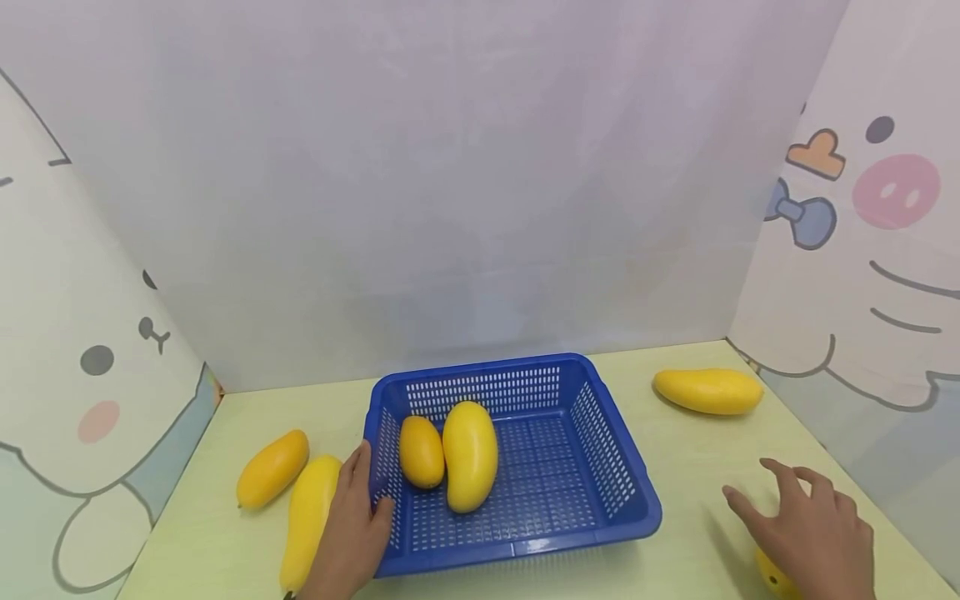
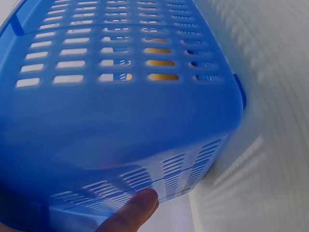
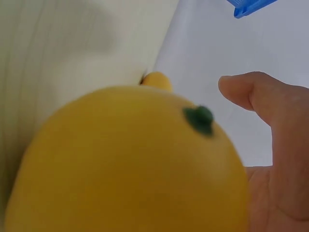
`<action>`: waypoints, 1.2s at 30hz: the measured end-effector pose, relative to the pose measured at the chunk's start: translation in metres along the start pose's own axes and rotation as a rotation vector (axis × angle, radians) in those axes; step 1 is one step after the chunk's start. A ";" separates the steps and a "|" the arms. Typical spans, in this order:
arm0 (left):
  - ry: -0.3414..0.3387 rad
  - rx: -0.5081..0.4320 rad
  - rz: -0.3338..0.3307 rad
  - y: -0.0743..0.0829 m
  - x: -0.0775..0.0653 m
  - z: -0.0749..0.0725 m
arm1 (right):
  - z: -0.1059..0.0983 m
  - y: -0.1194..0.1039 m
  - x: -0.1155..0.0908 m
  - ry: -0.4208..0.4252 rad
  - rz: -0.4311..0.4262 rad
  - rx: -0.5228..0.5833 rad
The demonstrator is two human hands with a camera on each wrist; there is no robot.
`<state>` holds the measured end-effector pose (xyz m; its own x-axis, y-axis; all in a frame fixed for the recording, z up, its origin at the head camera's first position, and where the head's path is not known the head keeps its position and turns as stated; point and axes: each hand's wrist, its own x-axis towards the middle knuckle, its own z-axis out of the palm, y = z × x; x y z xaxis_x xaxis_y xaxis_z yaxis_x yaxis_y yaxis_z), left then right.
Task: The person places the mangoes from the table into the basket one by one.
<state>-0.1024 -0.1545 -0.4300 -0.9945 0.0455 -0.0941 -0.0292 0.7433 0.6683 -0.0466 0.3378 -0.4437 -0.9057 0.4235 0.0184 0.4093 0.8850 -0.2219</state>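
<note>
A blue plastic basket (image 1: 517,547) with slotted walls stands in the middle of the table. My left hand (image 1: 352,521) holds its left rim, thumb over the edge; in the left wrist view a finger (image 2: 133,212) lies along the outer wall. Inside, at the left, an orange-yellow mango (image 1: 422,452) lies beside a larger yellow mango (image 1: 471,457). My right hand (image 1: 813,533) hovers at the front right, thumb and fingers spread apart, over a yellow fruit (image 1: 776,575). The hand partly hides this fruit; up close it appears rounded, with a green stem nub (image 3: 200,119).
Left of the basket lie an orange-yellow mango (image 1: 273,469) and a long yellow fruit (image 1: 311,517), partly covered by my left hand. Another long yellow fruit (image 1: 708,391) rests at the back right. Pale curtains (image 1: 465,208) with cartoon animals on the sides enclose the table.
</note>
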 end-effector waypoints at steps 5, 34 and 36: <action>-0.005 -0.002 -0.006 -0.001 0.000 0.000 | 0.005 0.003 -0.003 0.025 -0.017 0.013; -0.005 0.006 -0.017 0.001 -0.001 0.001 | 0.016 0.022 -0.006 -0.060 0.166 0.011; -0.003 0.006 -0.013 0.001 -0.001 0.000 | 0.015 0.021 -0.006 -0.089 0.205 0.016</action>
<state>-0.1016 -0.1536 -0.4295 -0.9938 0.0374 -0.1051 -0.0419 0.7479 0.6625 -0.0348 0.3509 -0.4635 -0.8104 0.5745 -0.1150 0.5845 0.7787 -0.2280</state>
